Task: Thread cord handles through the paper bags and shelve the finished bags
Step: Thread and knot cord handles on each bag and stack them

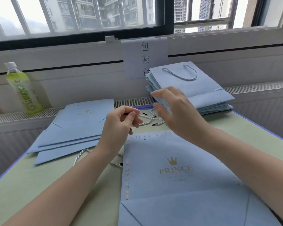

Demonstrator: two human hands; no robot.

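Head view: on a green table (39, 185), a flat blue paper bag (178, 173) lies lengthwise, open end pointing away toward the window. Just beyond it, the left hand (119, 126) pinches a white cord (147, 119) running sideways to the right. The right hand (175, 110) hovers above the cord, fingers spread, holding nothing.

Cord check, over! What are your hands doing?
Left hand pinches white cord. Right hand open, above it. PRINCE bag flat, unthreaded. Nothing blocking.

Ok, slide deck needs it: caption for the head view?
Left hand pinches a white cord handle above a blue PRINCE paper bag; right hand open.
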